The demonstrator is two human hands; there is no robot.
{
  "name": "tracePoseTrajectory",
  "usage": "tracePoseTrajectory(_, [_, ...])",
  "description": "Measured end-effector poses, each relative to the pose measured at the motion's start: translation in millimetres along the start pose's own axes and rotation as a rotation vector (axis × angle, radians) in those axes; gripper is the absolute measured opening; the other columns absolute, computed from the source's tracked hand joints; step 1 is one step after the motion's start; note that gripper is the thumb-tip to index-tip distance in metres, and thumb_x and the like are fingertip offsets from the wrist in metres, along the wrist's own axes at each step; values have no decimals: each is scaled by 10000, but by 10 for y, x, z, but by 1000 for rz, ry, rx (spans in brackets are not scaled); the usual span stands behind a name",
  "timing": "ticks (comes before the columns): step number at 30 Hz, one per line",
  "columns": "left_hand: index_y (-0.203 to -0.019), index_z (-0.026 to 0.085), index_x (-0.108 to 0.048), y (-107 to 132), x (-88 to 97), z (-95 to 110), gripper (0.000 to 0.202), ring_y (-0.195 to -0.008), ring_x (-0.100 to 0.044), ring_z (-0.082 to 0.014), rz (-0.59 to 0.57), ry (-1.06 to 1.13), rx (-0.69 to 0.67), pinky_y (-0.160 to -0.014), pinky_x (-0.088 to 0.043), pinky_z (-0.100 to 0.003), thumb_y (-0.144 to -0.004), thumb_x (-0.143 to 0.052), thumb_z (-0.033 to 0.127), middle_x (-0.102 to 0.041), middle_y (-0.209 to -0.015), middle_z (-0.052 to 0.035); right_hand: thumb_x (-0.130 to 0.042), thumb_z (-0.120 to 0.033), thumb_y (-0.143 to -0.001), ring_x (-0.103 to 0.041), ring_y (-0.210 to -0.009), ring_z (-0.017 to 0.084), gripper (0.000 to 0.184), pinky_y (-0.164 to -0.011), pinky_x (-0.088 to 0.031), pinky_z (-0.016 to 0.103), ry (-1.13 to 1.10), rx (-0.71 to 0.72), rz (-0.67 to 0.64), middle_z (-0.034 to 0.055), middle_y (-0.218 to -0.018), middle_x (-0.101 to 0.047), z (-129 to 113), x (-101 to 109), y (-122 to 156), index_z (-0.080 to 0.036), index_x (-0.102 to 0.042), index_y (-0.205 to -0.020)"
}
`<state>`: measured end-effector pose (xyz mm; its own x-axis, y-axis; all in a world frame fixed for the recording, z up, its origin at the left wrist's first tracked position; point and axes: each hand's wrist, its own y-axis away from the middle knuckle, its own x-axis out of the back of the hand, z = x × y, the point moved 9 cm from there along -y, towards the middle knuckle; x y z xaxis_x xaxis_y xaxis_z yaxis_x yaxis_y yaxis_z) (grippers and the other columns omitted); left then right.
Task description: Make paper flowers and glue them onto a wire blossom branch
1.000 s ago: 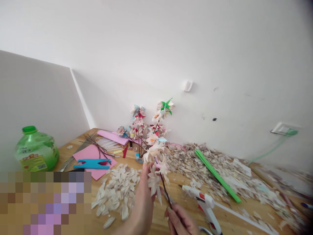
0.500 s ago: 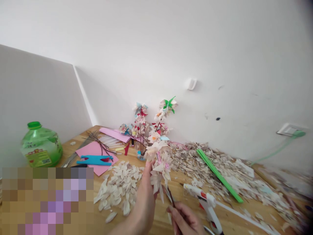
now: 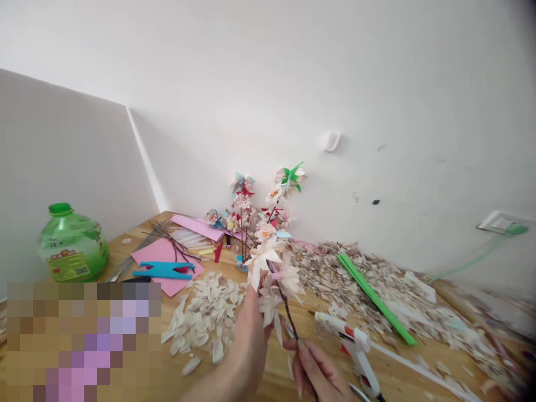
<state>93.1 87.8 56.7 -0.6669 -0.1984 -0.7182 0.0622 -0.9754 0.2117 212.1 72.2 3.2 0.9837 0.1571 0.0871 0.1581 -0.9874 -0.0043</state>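
I hold a thin dark twig bearing cream petal flowers (image 3: 268, 273) upright over the wooden table (image 3: 251, 385). My left hand (image 3: 247, 352) reaches up from below, its fingers closed against the lower flowers on the twig. My right hand (image 3: 320, 374) pinches the twig's lower stem at the bottom edge of view. Just beyond the twig stands a small arrangement of finished flower branches (image 3: 262, 215) with pink, red, blue and green bits, against the white wall.
A pile of loose cream petals (image 3: 205, 318) lies left of my hands. A white glue gun (image 3: 352, 343) lies to the right. Shavings, a green strip (image 3: 372, 298), pink paper (image 3: 165, 265), a blue cut-out, dark twigs and a green plastic bottle (image 3: 71, 245) crowd the table.
The flower twig has tilted and turned a little in my hands, its top flower shifting left. The camera has drifted slightly, so the table items sit somewhat higher in view.
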Motion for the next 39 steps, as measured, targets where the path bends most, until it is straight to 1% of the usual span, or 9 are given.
tracePoseTrajectory(5, [-782,165,-632,12,-28,-6,382,-552,-556,-160,-10,-17,31,-576,-410,-255,-674,-548,522,-583,-526,-5,-552,-574,-701,-460,-487,119,422,-566,-377,228,-119,9,52,-25,-467,-502,-12,11,19,-193,-670,-840])
tracePoseTrajectory(11, [-678,170,-612,17,-30,-2,362,-490,-510,-124,-12,-23,23,-577,-400,-240,-714,-504,514,-530,-476,17,-594,-559,-674,-475,-490,121,422,-526,-366,225,-166,8,27,-10,-484,-530,-23,-6,27,-179,-673,-839])
tracePoseTrajectory(18, [-629,181,-570,32,-16,20,322,-461,-444,-91,10,-43,8,-594,-393,-222,-752,-483,466,-512,-489,35,-556,-603,-677,-311,-378,50,472,-382,-214,177,-103,-31,-38,-17,-475,-530,-16,-55,6,-173,-654,-844])
tracePoseTrajectory(21, [-704,191,-599,35,-46,49,276,-480,-451,-95,-29,-30,-19,-596,-396,-222,-758,-486,437,-534,-525,35,-553,-589,-689,-297,-373,46,453,-374,-195,173,-115,-33,-51,-18,-468,-528,-1,-81,19,-167,-645,-829])
tracePoseTrajectory(24, [-822,206,-620,40,-129,77,271,-518,-482,-117,-111,-33,-29,-591,-401,-228,-766,-477,430,-539,-533,32,-550,-556,-714,-317,-384,50,418,-375,-203,171,-125,-45,-57,-14,-492,-546,10,-97,39,-171,-637,-851])
tracePoseTrajectory(27, [-799,197,-624,43,-193,89,296,-532,-495,-126,-165,-53,-22,-599,-406,-232,-790,-440,429,-547,-528,24,-540,-548,-728,-308,-378,46,412,-369,-208,172,-114,-51,-52,-13,-507,-557,-9,-101,47,-176,-632,-878])
tracePoseTrajectory(30, [-719,186,-614,32,-199,90,315,-503,-479,-110,-160,-54,-20,-616,-410,-232,-816,-404,400,-561,-535,22,-542,-556,-720,-299,-370,42,423,-362,-215,171,-98,-56,-39,-15,-497,-554,-42,-97,56,-171,-633,-871])
tracePoseTrajectory(33, [-747,180,-614,10,-203,86,289,-511,-490,-107,-155,-50,-18,-630,-415,-236,-817,-408,370,-592,-583,15,-553,-545,-716,-314,-374,41,419,-359,-222,163,-89,-58,-33,-14,-499,-556,-66,-99,73,-167,-632,-877])
tracePoseTrajectory(39, [-838,173,-604,-42,-221,103,215,-689,-569,-148,-160,-48,-2,-646,-427,-243,-776,-473,332,-639,-767,-20,-533,-525,-740,-297,-369,43,416,-356,-203,167,-96,-37,-30,-9,-512,-565,-106,-101,82,-155,-621,-909])
